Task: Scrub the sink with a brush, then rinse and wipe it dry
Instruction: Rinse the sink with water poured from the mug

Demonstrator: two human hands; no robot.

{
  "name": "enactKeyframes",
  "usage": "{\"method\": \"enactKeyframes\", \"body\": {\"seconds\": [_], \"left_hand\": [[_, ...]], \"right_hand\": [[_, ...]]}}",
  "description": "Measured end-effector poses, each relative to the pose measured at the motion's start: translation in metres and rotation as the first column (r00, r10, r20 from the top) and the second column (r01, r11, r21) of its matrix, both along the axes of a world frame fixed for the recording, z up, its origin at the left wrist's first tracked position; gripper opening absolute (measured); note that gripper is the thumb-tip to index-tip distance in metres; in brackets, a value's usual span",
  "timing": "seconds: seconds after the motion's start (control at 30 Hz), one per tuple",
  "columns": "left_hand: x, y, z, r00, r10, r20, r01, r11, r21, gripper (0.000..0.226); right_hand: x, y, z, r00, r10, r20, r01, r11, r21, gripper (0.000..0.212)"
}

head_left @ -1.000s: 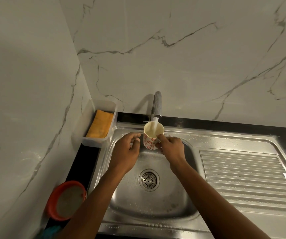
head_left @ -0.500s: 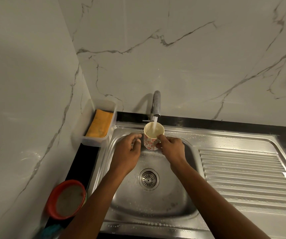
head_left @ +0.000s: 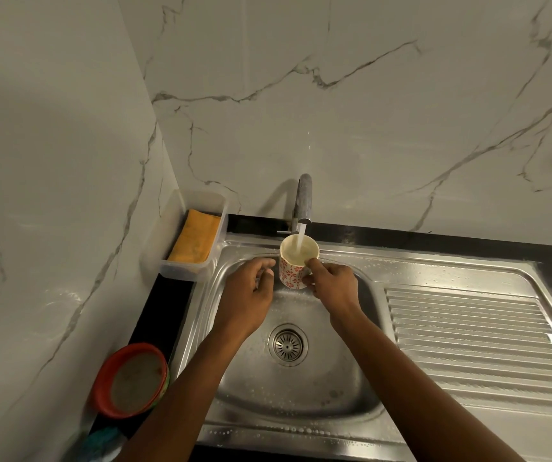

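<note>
Two hands hover over the sink (head_left: 351, 378). The right hand (head_left: 331, 288) pinches a cylindrical white cup (head_left: 293, 273) with red flowers, which catches water from the steel tap (head_left: 303, 203) at the sink's back. The left hand (head_left: 248, 295) waits just beside it, loosely curled and empty. The sink is shiny stainless steel, beaded with droplets, and has a round drain (head_left: 288, 344). On the black bench (head_left: 168, 305) left of the sink, a clear plastic tray (head_left: 181, 271) holds a folded orange cloth (head_left: 196, 236).

Glossy steel sink (head_left: 301, 388), marble-look wall (head_left: 334, 111), prob. ceramic cup (head_left: 293, 273).
</note>
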State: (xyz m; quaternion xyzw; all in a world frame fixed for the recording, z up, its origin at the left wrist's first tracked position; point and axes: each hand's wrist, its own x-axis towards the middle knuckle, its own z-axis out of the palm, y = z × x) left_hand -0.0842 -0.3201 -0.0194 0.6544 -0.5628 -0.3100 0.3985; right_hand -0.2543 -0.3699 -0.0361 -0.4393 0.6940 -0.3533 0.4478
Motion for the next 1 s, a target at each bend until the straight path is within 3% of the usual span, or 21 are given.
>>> {"method": "enactKeyframes", "body": {"seconds": [0.6, 1.0], "left_hand": [[-0.001, 0.013, 0.003, 1.000, 0.018, -0.020, -0.018, 1.000, 0.012, 0.027], [0.022, 0.035, -0.002, 0.998, -0.059, 0.000, 0.059, 0.998, 0.019, 0.028]], "right_hand": [[0.001, 0.001, 0.003, 0.999, -0.002, 0.035, 0.001, 1.000, 0.015, 0.025], [0.008, 0.019, 0.001, 0.999, -0.029, 0.029, 0.029, 1.000, -0.001, 0.022]]}}
